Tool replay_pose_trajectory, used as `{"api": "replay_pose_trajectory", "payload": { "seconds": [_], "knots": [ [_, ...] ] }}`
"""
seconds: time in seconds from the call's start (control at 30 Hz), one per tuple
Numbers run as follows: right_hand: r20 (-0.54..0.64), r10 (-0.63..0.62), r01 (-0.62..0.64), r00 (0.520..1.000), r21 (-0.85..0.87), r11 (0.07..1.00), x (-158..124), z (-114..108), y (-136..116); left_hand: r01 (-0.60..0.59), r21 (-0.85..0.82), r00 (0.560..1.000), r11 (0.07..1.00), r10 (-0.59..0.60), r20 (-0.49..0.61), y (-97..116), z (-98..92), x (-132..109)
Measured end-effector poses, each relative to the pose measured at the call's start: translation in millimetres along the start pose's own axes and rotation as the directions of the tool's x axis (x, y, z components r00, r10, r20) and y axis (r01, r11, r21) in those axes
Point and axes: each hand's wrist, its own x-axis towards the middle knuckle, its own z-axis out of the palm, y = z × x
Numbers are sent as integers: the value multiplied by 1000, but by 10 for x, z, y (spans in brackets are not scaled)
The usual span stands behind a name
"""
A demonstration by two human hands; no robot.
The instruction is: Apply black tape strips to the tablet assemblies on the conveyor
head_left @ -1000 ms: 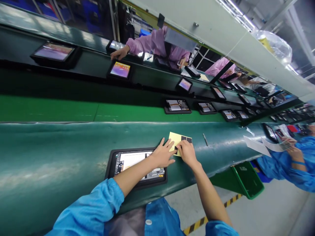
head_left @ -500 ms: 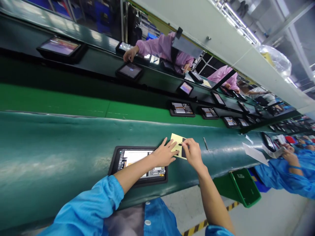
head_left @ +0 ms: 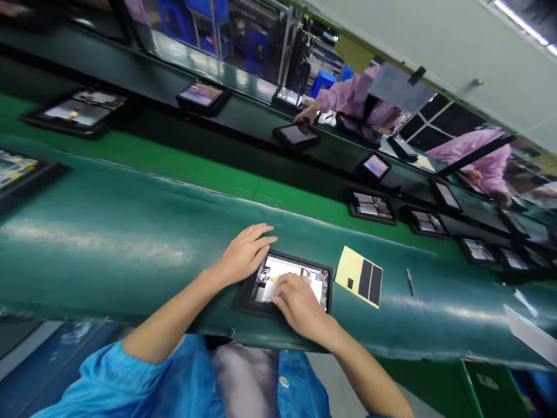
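Observation:
An opened tablet (head_left: pixel 322 278) lies in a black tray on the bench, its white battery area and circuit boards exposed. My left hand (head_left: pixel 246 256) rests at its upper left corner, fingers stretched out and holding nothing. Over the middle of the tablet, my right hand (head_left: pixel 300 302) is bent down with thumb and fingertips pinched together; whatever they hold is hidden. Right of the tablet lies a pale yellow backing sheet (head_left: pixel 348 264) bearing two long black strips and one small black piece.
A thin pen-like tool (head_left: pixel 409 282) lies right of the sheet. Beyond the bench, a green conveyor (head_left: pixel 209 168) and a dark shelf carry several tablets. Another person's hand (head_left: pixel 308 112) touches a tablet (head_left: pixel 298 133) there. Part of another open unit (head_left: pixel 17 174) shows at far left.
Both hands have left the yellow sheet and moved left to the tablet. A small black piece near my right fingertips is gone from the sheet. The view has swung left.

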Motion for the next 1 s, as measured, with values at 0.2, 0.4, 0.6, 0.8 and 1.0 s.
{"api": "replay_pose_trajectory", "payload": {
  "seconds": [0.2,0.4,0.6,0.8,1.0],
  "knots": [
    [-29,59,-60,998,-55,997,318,204,39,46,13,998,999,-46,35,-12,44,-710],
    [-103,73,-79,992,-55,995,357,242,112,-49,62,999,997,48,23,92,68,-994],
    [-133,94,-101,987,-43,994,385,259,124,-136,114,988,984,128,81,146,92,-997],
    [-150,95,-102,984,-35,994,405,253,135,-173,188,977,967,143,160,115,133,-932],
    [-157,82,-94,984,-76,993,386,313,152,-189,223,968,956,144,205,101,157,-907]
  ]
}}
